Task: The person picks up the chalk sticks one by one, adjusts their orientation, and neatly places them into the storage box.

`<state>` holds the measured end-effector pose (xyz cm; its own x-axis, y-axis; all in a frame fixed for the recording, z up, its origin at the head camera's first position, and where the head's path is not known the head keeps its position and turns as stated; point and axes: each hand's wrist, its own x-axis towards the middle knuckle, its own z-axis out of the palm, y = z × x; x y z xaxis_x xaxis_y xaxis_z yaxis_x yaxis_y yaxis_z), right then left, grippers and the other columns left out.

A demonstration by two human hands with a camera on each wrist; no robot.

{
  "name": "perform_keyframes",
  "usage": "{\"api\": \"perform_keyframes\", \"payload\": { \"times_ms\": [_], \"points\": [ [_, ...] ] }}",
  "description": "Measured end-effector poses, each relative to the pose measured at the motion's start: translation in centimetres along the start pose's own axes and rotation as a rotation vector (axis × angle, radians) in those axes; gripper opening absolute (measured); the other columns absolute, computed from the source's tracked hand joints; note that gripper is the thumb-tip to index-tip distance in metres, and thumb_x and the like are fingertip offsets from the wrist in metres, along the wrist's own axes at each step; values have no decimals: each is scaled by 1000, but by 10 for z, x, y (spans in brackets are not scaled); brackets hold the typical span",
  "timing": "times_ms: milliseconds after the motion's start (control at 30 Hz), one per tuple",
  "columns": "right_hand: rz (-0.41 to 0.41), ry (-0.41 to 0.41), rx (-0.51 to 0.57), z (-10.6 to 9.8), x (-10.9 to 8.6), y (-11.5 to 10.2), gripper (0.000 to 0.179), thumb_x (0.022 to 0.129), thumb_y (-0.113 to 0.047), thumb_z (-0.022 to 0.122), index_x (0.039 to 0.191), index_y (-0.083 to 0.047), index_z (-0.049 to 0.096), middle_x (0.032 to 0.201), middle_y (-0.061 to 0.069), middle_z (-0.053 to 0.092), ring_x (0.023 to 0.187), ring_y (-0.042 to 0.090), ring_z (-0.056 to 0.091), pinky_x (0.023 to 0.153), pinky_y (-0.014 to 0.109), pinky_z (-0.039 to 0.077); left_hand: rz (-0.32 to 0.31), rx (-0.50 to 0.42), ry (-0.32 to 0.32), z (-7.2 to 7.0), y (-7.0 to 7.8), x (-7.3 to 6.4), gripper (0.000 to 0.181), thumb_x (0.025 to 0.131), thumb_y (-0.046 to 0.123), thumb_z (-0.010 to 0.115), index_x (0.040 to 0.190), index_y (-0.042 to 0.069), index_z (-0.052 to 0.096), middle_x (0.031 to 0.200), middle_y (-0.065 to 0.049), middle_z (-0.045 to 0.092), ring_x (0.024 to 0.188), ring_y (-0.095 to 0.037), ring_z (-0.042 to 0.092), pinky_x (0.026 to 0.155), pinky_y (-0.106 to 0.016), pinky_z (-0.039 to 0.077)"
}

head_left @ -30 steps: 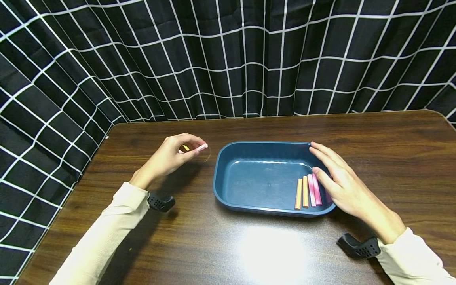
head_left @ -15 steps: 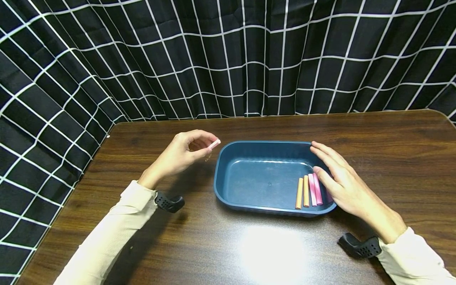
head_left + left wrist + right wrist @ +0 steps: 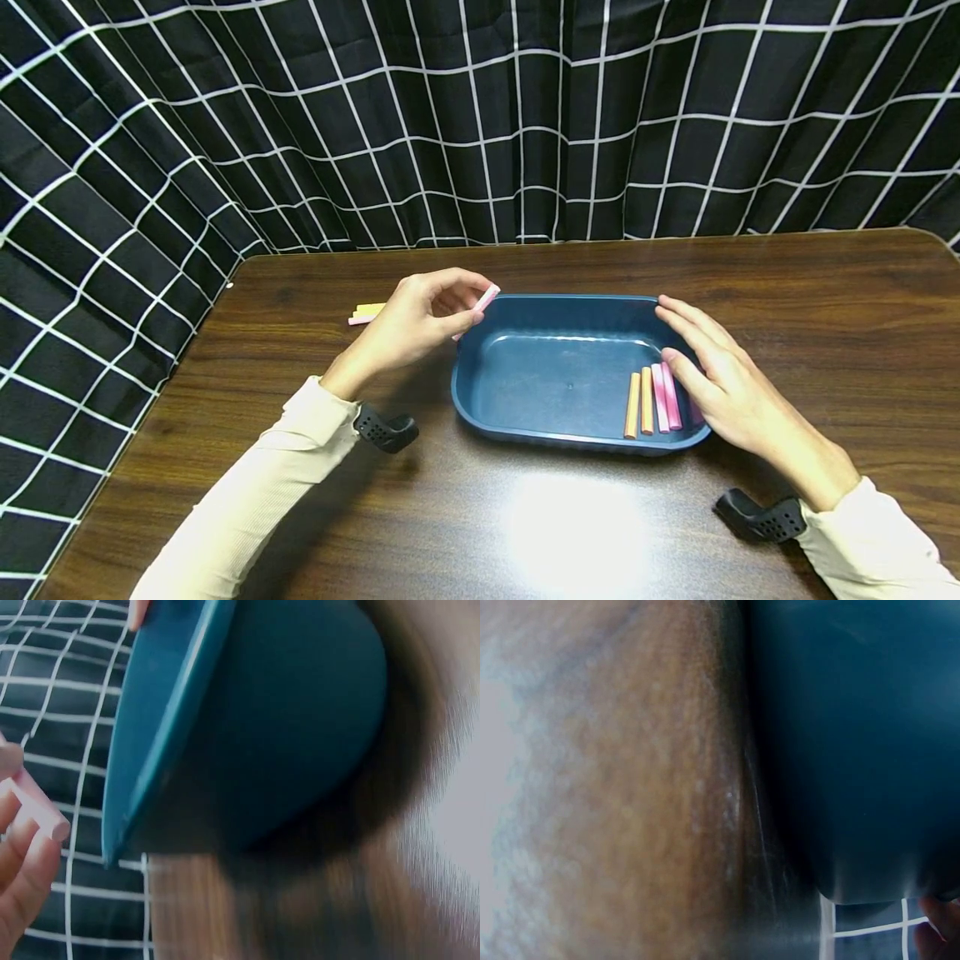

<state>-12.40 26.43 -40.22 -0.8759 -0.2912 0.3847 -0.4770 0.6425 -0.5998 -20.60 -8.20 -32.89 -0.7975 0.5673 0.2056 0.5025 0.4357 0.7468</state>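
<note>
Our L hand (image 3: 431, 321) has a pink stick (image 3: 487, 297) pinched btw thumb & fingers, up at the L rim of the box (image 3: 540, 437); our R hand (image 3: 720, 387) lies over the R end, fingers straight, thumb inside. If we cross too low, the stick's lower end could prob. clip the rim & twist out or snap, b/c the pinch looks light. A bump could also slide the box if our R fingers lift off. Count: 1 stick in L fingers; near R thumb tip, 2 orange sticks (image 3: 632, 406) & 2 pink sticks (image 3: 670, 397), + poss. 1 more, mostly hidden by R hand; behind L fingers, 1 yellow stick (image 3: 370, 309) & 1 pale pink stick (image 3: 362, 319), maybe others hidden; 1 box.
</note>
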Motion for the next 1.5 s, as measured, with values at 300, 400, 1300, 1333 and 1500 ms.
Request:
{"api": "perform_keyframes", "payload": {
  "times_ms": [300,400,1300,1333,1500],
  "points": [
    [-5,2,4,1,1,0,49,100,-11,53,146,1,43,154,21,37,140,43,35,112,5,10,-78,-60,-7,19,11,7,29,90,3,69,118,4,66,86,-11,68,63,-18,64,58,-23,50],
    [-2,4,5,0,1,1,50,99,-11,54,146,1,42,154,21,37,140,44,35,113,6,10,-108,-72,-13,26,13,9,29,89,2,68,119,3,65,86,-12,68,60,-15,63,56,-23,49],
    [51,-25,20,0,-1,-1,56,98,-15,57,150,-3,39,157,19,33,143,44,31,123,48,18,-161,-162,-117,87,30,27,41,88,3,71,127,4,59,87,-11,69,58,-10,65,54,-18,48],
    [54,-27,23,0,-1,-1,57,98,-15,57,150,-3,39,158,19,33,143,44,31,123,51,18,-161,-160,-119,89,30,28,41,88,3,72,127,4,59,87,-10,69,57,-10,65,53,-18,48],
    [69,-40,40,0,0,-1,57,98,-16,56,150,-3,38,158,20,32,143,46,30,117,63,20,-171,-148,-137,100,31,31,46,88,5,73,131,6,58,87,-8,67,58,-9,65,53,-18,48]
  ]
}}
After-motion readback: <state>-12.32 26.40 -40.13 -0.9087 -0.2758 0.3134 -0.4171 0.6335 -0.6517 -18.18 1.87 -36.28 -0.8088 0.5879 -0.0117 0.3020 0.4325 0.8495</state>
